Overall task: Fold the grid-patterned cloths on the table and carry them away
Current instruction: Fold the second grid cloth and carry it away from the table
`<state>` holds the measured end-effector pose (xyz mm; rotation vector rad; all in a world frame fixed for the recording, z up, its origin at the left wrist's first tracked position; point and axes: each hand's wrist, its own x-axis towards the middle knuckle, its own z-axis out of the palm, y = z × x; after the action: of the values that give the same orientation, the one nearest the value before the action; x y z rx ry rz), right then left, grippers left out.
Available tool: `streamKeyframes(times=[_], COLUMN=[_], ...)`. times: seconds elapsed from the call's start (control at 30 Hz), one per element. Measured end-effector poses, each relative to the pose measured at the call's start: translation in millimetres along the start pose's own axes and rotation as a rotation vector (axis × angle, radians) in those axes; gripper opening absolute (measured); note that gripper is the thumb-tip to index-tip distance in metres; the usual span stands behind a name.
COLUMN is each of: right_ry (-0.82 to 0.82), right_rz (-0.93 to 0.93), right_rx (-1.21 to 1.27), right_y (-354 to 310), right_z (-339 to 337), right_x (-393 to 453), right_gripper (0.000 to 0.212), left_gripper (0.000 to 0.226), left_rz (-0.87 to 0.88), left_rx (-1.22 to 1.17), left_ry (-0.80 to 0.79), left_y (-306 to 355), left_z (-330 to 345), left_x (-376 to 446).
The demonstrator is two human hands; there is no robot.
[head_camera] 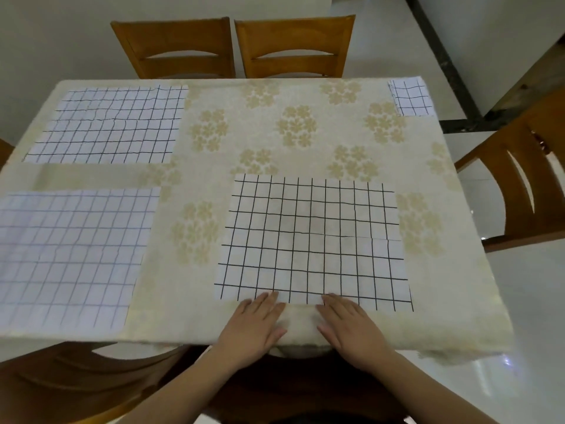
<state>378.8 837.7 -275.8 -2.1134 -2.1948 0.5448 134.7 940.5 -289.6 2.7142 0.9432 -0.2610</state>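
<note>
White cloth with a black grid (312,240) lies flat on the near right part of the table, its near edge just short of the table's front edge. Left hand (255,322) lies palm down with fingers straight and together, the fingertips touching the near edge of this cloth left of its middle. Right hand (347,322) lies the same way, fingers straight, tips on the same edge just to the right. Neither hand grips or pinches the fabric; both rest on the tablecloth (275,142), which is cream with pale tan flower clusters and covers the whole table.

Second grid cloth (70,255) lies flat at the near left, running past the left border of the view. It stands well apart from the first cloth, with bare tablecloth between them.

Third grid cloth (113,125) lies flat at the far left, beyond the second, with a faint crease across its middle.

Small folded grid cloth (411,97) sits at the far right corner of the table, a folded edge showing along its left side.

Two wooden chairs (232,47) stand side by side behind the far edge. Another wooden chair (519,179) stands at the right side of the table. White tiled floor (397,44) shows beyond.
</note>
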Motion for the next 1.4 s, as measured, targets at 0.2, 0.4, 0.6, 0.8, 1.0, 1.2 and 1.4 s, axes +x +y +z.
streamKeyframes(times=[0.2, 0.4, 0.6, 0.8, 1.0, 1.2, 1.4], right_ry=[0.038, -0.004, -0.026, -0.011, 0.055, 0.067, 0.011], right_rz=[0.047, 0.17, 0.223, 0.174, 0.139, 0.024, -0.005], right_rx=[0.016, -0.017, 0.003, -0.048, -0.068, -0.041, -0.065], right_y=[12.6, 29.3, 49.8, 95.1, 98.0, 56.8, 66.3], right_z=[-11.2, -7.4, 0.7, 7.6, -8.6, -14.5, -5.1], right_x=[11.9, 32.1, 62.3, 67.0, 81.3, 134.0, 155.5], right_gripper=[0.062, 0.061, 0.073, 0.073, 0.063, 0.058, 0.058], left_gripper=[0.045, 0.055, 0.062, 0.06, 0.056, 0.059, 0.058], left_rz=[0.066, 0.007, -0.147, -0.309, -0.284, -0.21, -0.122], left_rx=[-0.038, 0.015, 0.026, -0.036, -0.05, -0.032, 0.016], left_ry=[0.13, 0.063, 0.025, 0.078, 0.177, 0.199, 0.098], left_y=[4.1, -2.9, 1.2, 27.8, 15.8, -18.4, -58.1], left_z=[-10.5, -10.4, 11.5, 24.8, 13.8, -11.0, -10.5], left_x=[20.9, 78.6, 101.7, 99.9, 108.3, 156.3, 168.9])
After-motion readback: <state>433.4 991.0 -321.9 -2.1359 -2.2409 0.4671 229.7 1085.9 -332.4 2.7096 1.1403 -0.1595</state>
